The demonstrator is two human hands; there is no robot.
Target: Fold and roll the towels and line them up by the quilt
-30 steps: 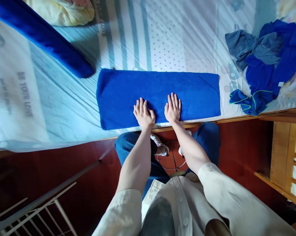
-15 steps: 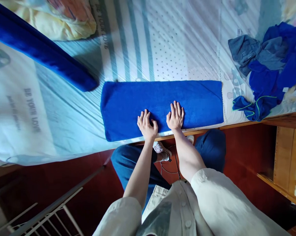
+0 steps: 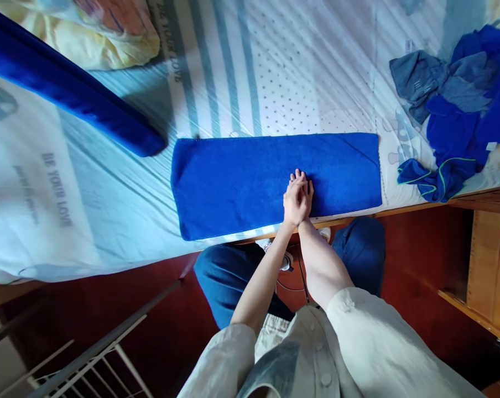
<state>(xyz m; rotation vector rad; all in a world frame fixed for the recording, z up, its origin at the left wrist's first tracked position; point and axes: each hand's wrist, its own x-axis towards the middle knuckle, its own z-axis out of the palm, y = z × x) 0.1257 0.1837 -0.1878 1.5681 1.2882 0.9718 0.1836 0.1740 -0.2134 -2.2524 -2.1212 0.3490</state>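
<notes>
A blue cloth [image 3: 233,182], flat and oblong, lies along the bed's front edge. My left hand [image 3: 295,202] rests on top of my right hand [image 3: 307,199], right of the cloth's middle and close to its near edge. The right hand is partly hidden beneath the left, with some fingers showing on the cloth. Whether the upper hand's fingers are spread or wrapped round the lower hand is hard to make out.
A long blue roll [image 3: 79,88] lies at the upper left, near a yellow bundle [image 3: 129,44]. Crumpled blue and grey cloths [image 3: 457,116] are piled at the right. Below the bed stand a white metal rack [image 3: 100,359] and wooden furniture [image 3: 488,265].
My left hand has moved right, from its own spot on the cloth onto my right hand. The right hand has stayed at nearly the same place on the cloth.
</notes>
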